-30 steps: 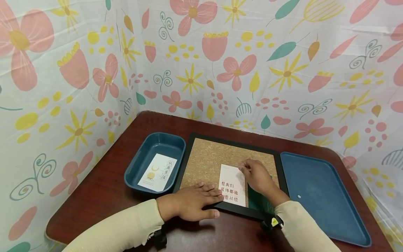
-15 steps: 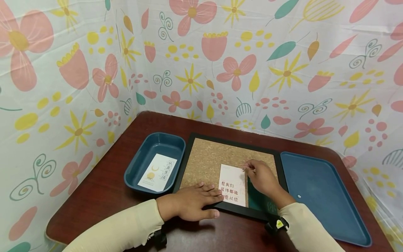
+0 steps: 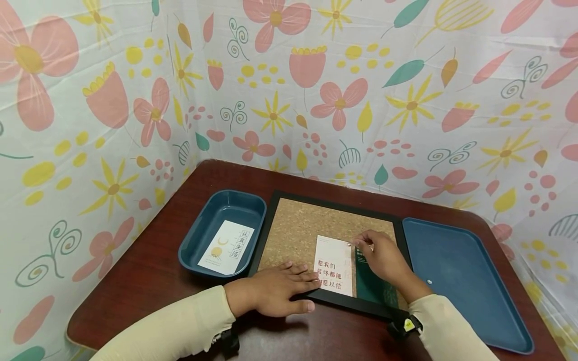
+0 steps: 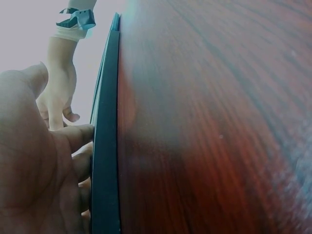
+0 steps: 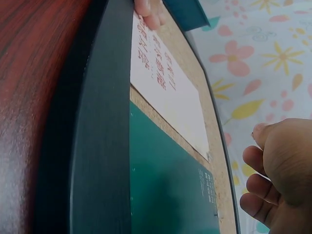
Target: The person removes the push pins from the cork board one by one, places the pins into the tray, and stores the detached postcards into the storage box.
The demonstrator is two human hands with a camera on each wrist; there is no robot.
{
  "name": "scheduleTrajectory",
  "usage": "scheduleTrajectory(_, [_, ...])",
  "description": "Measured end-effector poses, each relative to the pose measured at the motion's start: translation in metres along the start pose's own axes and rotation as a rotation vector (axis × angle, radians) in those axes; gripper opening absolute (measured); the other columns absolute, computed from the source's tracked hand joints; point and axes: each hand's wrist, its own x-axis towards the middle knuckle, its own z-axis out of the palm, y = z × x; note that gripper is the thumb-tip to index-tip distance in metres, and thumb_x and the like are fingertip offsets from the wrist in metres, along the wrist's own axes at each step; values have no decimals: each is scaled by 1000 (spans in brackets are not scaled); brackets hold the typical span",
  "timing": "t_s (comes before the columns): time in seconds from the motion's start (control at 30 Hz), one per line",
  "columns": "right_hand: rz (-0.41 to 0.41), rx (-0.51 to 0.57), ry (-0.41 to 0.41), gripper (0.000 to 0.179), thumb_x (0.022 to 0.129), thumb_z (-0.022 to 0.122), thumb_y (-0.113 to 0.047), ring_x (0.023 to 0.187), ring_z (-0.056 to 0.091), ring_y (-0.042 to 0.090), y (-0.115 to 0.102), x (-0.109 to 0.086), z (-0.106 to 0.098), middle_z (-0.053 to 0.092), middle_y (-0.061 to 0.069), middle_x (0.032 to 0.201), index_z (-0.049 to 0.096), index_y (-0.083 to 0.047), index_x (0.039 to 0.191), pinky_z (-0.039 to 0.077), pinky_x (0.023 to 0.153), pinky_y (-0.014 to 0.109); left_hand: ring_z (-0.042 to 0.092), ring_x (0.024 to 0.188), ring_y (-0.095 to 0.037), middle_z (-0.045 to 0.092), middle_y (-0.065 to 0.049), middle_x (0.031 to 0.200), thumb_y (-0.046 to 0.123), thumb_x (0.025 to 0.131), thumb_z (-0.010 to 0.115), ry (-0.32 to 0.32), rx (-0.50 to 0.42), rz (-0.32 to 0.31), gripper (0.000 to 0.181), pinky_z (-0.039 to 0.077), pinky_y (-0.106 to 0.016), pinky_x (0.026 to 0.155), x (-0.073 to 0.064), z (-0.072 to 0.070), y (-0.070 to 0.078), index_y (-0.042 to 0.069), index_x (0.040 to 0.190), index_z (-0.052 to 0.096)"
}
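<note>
A white card with red characters lies on a black-framed cork board. My left hand rests spread over the board's near frame, with fingertips on the card's lower left edge. At the card's upper right corner sits a small clear pushpin. My right hand is just right of that pin, its fingers loosely bent; in the right wrist view they hold nothing and are apart from the pin. A dark green card lies right of the white card, partly hidden under my right hand in the head view.
Left of the board stands a deep blue tray holding a white card with a yellow picture. On the right lies a flat blue tray with a small pushpin. A flowered curtain hangs behind the red-brown table.
My right hand has drawn away to the right from the white card's upper right corner, uncovering the pushpin and more of the green card. My left hand has stayed in place.
</note>
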Motion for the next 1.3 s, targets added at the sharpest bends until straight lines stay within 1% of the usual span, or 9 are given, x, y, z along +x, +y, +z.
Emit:
scheduleTrajectory(0.2, [-1,-1,13,14,105,61,-15,87,58,23,4,-4,-4,65,8,102,69,-5,110,52,72,43,16,155,-17,27,10,166,66,106,21,0,2,2,68,12,-45,125,1,1,-1,29,162,34])
scheduleTrajectory(0.3, [12,-6,19,15,105,61,-16,95,60,26,6,-7,-5,65,11,107,69,-5,111,54,76,47,15,155,-17,26,11,167,66,106,21,-1,5,1,69,12,-45,125,1,1,-1,29,162,33])
scheduleTrajectory(0.37, [15,-8,20,15,106,61,-17,95,61,26,6,-9,-5,65,12,107,68,-5,111,54,77,48,15,155,-17,26,11,167,66,106,21,1,5,2,68,12,-45,125,1,2,-2,29,162,33])
scheduleTrajectory(0.53, [4,-10,27,13,106,61,-18,82,59,19,9,-10,-8,66,5,98,68,-7,106,51,73,44,17,155,-18,27,10,166,65,106,23,8,5,5,68,13,-45,125,0,1,-1,28,162,35])
scheduleTrajectory(0.73, [1,-31,49,12,105,62,-19,92,56,24,15,-13,-11,66,4,98,68,-8,105,46,71,43,17,155,-18,27,10,166,65,106,23,2,5,7,68,13,-45,125,0,0,0,28,161,35])
scheduleTrajectory(0.9, [4,-38,52,12,105,62,-16,82,53,21,17,-16,-13,64,6,96,68,-5,105,44,66,39,16,155,-18,27,9,166,66,106,23,-2,3,10,68,14,-45,125,0,1,-1,28,162,35])
scheduleTrajectory(0.97, [7,-39,47,12,105,62,-16,80,53,20,17,-17,-14,64,6,98,68,-5,106,45,67,39,16,155,-18,28,9,166,66,106,22,-1,4,10,68,14,-46,125,1,1,-2,28,162,35])
scheduleTrajectory(1.13, [14,-48,38,12,105,62,-17,88,56,22,19,-20,-17,65,12,108,68,-7,106,48,72,44,16,155,-18,27,10,166,66,106,22,-1,4,9,69,14,-45,125,1,3,-4,29,162,34])
scheduleTrajectory(1.3, [27,-56,37,15,106,61,-20,93,56,26,21,-22,-19,63,18,120,68,-7,104,44,70,42,15,155,-17,26,11,167,67,105,21,-3,0,4,69,13,-44,125,1,4,-4,30,162,33])
